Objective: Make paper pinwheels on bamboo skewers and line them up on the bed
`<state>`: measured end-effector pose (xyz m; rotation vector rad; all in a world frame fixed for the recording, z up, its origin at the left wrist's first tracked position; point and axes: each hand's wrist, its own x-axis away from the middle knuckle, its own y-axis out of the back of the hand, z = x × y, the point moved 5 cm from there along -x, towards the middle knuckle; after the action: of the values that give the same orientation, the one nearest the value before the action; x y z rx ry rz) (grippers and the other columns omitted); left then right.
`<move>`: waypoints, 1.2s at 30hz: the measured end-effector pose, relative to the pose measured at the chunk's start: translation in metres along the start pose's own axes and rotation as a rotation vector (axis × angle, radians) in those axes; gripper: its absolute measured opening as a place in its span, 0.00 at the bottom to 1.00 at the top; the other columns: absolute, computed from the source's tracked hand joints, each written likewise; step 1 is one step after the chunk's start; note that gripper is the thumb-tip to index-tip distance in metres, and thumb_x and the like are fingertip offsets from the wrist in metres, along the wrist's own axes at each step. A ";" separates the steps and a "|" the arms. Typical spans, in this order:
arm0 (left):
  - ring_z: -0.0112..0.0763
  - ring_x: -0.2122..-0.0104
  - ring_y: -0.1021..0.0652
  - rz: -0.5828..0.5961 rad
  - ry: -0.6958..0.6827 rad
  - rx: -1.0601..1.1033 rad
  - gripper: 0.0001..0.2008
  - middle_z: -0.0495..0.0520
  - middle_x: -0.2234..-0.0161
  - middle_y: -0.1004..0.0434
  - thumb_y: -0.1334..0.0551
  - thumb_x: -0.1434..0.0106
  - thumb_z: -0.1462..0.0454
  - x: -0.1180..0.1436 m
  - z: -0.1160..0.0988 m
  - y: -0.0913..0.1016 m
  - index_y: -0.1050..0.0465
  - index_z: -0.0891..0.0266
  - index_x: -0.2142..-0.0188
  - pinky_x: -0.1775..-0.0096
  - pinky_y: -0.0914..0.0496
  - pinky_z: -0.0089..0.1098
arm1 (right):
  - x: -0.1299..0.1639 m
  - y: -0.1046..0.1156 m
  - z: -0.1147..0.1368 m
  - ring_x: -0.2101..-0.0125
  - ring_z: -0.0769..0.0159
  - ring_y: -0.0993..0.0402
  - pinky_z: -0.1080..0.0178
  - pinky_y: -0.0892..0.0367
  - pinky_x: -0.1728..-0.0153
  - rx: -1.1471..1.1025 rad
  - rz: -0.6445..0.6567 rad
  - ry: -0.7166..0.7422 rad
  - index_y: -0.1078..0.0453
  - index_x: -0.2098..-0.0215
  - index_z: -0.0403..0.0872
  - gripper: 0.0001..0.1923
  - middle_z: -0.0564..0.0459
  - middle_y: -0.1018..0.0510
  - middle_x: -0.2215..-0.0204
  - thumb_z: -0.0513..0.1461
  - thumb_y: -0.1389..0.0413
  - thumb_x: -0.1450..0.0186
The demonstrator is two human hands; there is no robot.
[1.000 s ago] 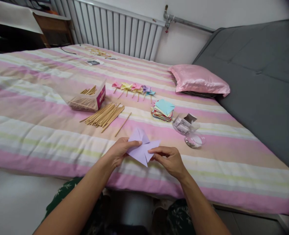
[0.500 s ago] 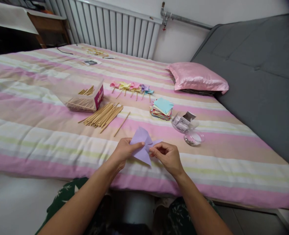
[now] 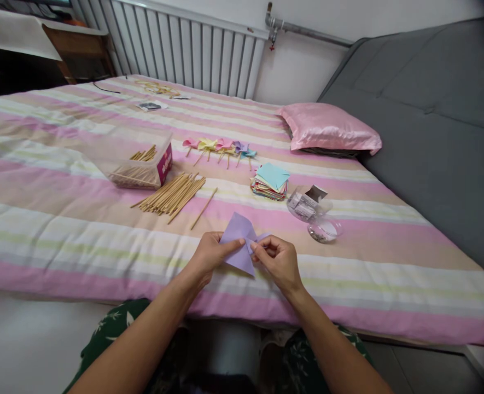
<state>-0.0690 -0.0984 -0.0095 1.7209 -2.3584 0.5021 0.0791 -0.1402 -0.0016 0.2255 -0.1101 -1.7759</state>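
A purple sheet of paper (image 3: 235, 254) with cut flaps is held between both hands above the front of the bed. My left hand (image 3: 212, 253) grips its left side, the thumb pressing near the middle. My right hand (image 3: 279, 262) pinches a flap at the right side, close to the centre. Whether a small pin is also in those fingers I cannot make out. Just beyond the paper lies a single wooden stick (image 3: 204, 209), with a pile of wooden sticks (image 3: 171, 198) to its left.
A clear plastic box (image 3: 141, 178) of sticks stands at left. Finished paper pinwheels (image 3: 221, 145) lie further back. Right of them are a stack of coloured paper (image 3: 271, 178), a clear container (image 3: 303, 205) and a small round dish (image 3: 322, 231). A pink pillow (image 3: 332, 128) rests by the grey headboard (image 3: 426, 87).
My right hand has brought a flap of the purple paper slightly inward, toward the left thumb at the centre. The camera view has shifted a little.
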 end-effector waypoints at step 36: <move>0.24 0.81 0.32 0.002 0.009 -0.009 0.16 0.51 0.80 0.29 0.29 0.57 0.57 0.000 0.004 -0.004 0.26 0.70 0.77 0.77 0.42 0.25 | -0.001 0.001 0.002 0.81 0.69 0.32 0.67 0.37 0.79 0.168 -0.033 0.066 0.33 0.80 0.45 0.12 0.53 0.27 0.82 0.44 0.41 0.44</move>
<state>-0.0652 -0.1009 -0.0120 1.7097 -2.3529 0.4977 0.0795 -0.1397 0.0003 0.4089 -0.2093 -1.7915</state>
